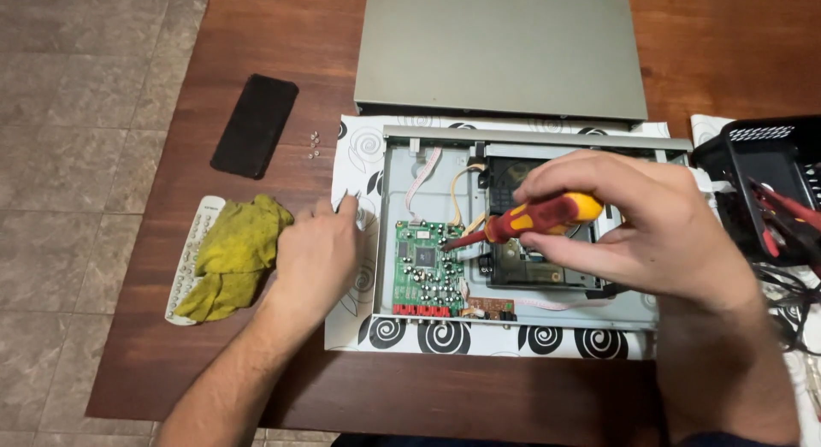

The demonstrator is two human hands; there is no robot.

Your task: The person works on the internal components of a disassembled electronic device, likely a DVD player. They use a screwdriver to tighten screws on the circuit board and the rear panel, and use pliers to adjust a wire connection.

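**Screwdriver on the board inside an opened player**

The right hand is closed around a red-and-yellow-handled screwdriver, fingers wrapped over the grip from above, thumb underneath. The tool lies nearly level, its long axis running right to left with a slight downward tilt; the yellow butt points right, toward the palm, and the dark shaft ends at the upper right corner of the small green circuit board. Whether the tip actually sits in a screw head there is too small to tell. Holding it this flat seems to let the hand clear the black disc drive block beside the board.

The left hand rests with fingers curled and lightly pressed on the left edge of the open grey metal chassis, holding nothing, probably steadying the case. The chassis sits on a white sheet printed with black spirals, which keeps it off the brown wooden table.

Set aside (and out of the way) are the flat grey metal cover behind, a few tiny screws, a black phone, and a yellow cloth over a white remote control. A black plastic basket stands at the right.
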